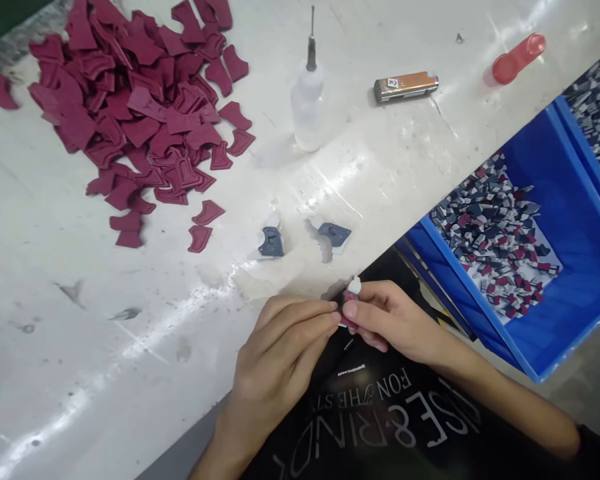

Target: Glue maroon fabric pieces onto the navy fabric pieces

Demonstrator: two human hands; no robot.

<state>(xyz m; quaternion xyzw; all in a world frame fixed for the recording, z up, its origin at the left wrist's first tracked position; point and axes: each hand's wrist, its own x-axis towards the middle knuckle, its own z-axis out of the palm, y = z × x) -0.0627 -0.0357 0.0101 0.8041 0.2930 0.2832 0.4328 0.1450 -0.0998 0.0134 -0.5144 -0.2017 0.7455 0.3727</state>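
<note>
Over the table's near edge, my left hand (285, 353) and my right hand (393, 320) meet on a small maroon-and-white piece (351, 293). Its white tip sticks up past my right thumb, and fingers cover much of the rest. My right hand pinches it between thumb and fingers. The fingertips of my left hand are pressed together at its left side. Just beyond lie two dark blue-grey shaped pieces with white parts, one blue-grey piece (272, 241) on the left and another blue-grey piece (335, 233) on the right.
A heap of maroon shaped pieces (145, 107) covers the table's far left. A needle-tipped clear bottle (308, 110) stands near the middle. An orange lighter (407, 87) and a red cap-like object (519, 59) lie further right. Beside the table, a blue bin (575, 267) holds many small mixed pieces.
</note>
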